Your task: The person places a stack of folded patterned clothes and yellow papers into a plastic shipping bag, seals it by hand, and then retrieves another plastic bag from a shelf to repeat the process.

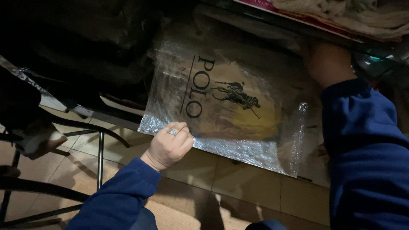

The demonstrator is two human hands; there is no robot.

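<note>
A clear plastic bag point(221, 98) with black printing and something yellowish inside lies flat at the edge of a low dark shelf. My left hand point(169, 145), with a ring on one finger and a blue sleeve, pinches the bag's near edge. My right hand point(326, 63), also in a blue sleeve, reaches up past the bag's right side into the dark under a shelf; its fingers are hidden.
A dark metal chair frame point(100, 157) stands on the tan tiled floor point(238, 179) at the left. A pink-edged board point(298, 17) with pale cloth point(362, 17) lies at the top right. Dark items fill the upper left.
</note>
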